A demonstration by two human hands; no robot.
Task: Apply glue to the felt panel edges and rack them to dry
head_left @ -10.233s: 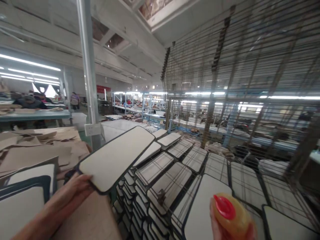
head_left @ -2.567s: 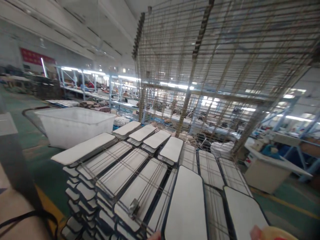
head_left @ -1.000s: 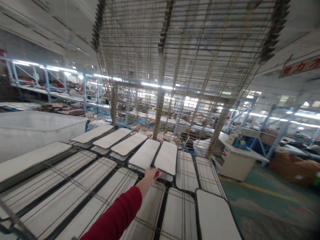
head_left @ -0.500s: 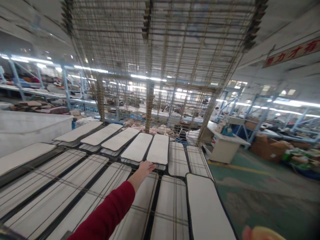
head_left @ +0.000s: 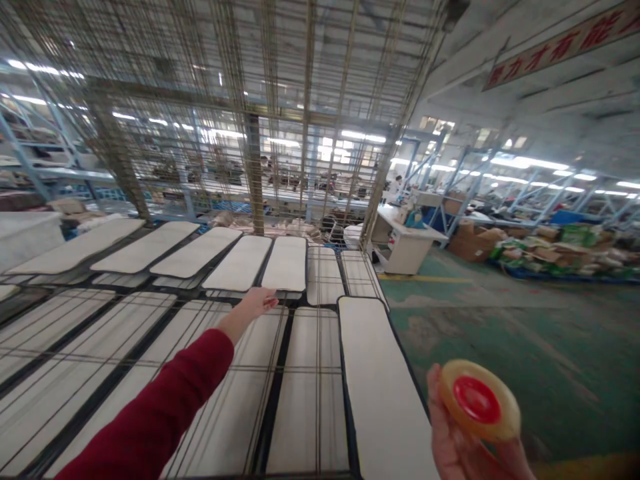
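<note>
My left hand (head_left: 257, 303), at the end of a red sleeve, reaches to the near edge of a white rounded panel (head_left: 285, 263) with dark edging. Its fingers are curled together at that edge; I cannot see whether anything is pinched in them. Lower right, my right hand (head_left: 450, 433) grips a round amber roll (head_left: 505, 413) with a red centre, held out past the panels. Around the left hand lie rows of similar panels, including a white panel (head_left: 240, 263) to its left. Some lie beneath thin wires, and a longer white panel (head_left: 383, 387) rests on top at the right.
Tilted wire racks (head_left: 255, 167) rise behind the panels. Back right stands a white work table (head_left: 407, 233) with a machine on it. A brown carton (head_left: 473, 240) and a heap of bundles (head_left: 565, 257) sit beyond the green floor (head_left: 480, 327).
The view has swung to the right, so the panels sit further left. My left hand stays by the same panel edge, its fingers more curled. My right hand has risen into view with the roll.
</note>
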